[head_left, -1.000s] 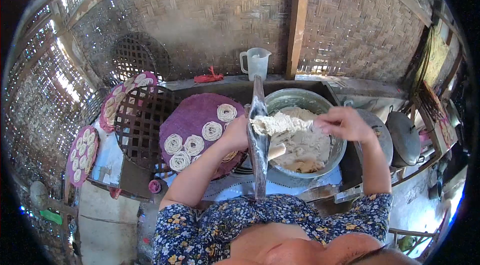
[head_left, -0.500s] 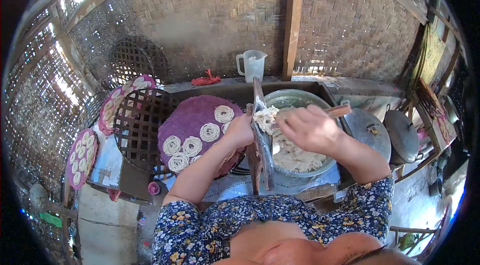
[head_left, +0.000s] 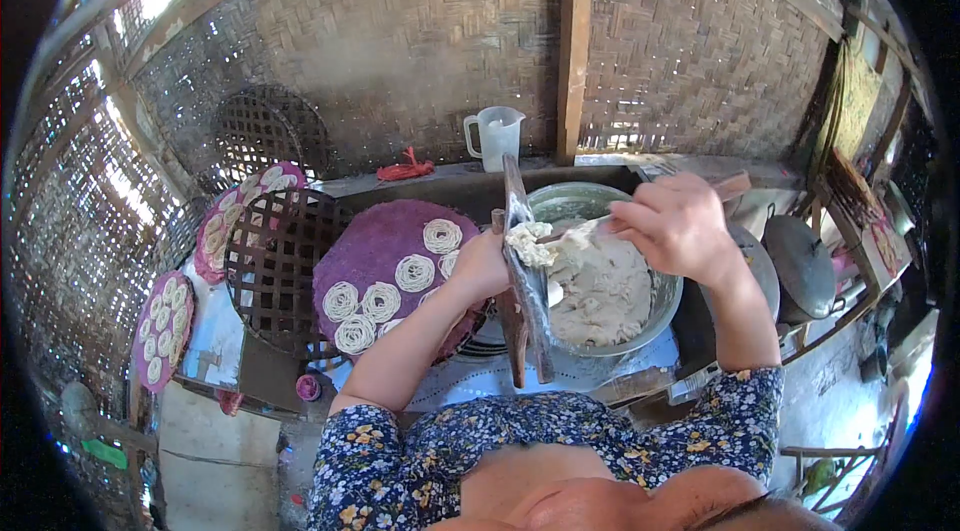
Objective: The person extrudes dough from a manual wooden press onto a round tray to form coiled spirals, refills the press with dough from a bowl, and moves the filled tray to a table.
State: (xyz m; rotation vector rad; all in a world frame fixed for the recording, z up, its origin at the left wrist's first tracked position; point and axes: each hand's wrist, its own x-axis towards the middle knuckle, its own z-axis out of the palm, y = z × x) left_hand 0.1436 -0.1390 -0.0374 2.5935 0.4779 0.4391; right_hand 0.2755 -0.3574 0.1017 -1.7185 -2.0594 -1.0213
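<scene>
My left hand (head_left: pixel 482 266) is closed around a wooden press (head_left: pixel 530 316), whose two long bars lie side by side near the edge of the metal basin (head_left: pixel 672 316). Pale dough (head_left: pixel 527 243) sits in the middle of the upper bar. My right hand (head_left: pixel 678 231) grips a flat wooden stick (head_left: pixel 733 187) above the basin, its dough-smeared end close to that lump. More dough (head_left: pixel 605 296) fills the basin. Left of the press, coiled noodle rounds (head_left: pixel 415 272) lie on a round purple mat (head_left: pixel 350 246), partly behind my left hand.
A clear measuring jug (head_left: pixel 498 138) and a red plastic bag (head_left: pixel 405 167) stand along the back. Dark woven racks (head_left: pixel 275 266) and another noodle mat (head_left: pixel 152 371) are at left. A round lid (head_left: pixel 755 276) and a wok (head_left: pixel 803 266) are at right.
The stick's working end was hidden in dough over the press; now the stick has drawn back to the right with my right hand. The press bars, level and together earlier, now show side by side.
</scene>
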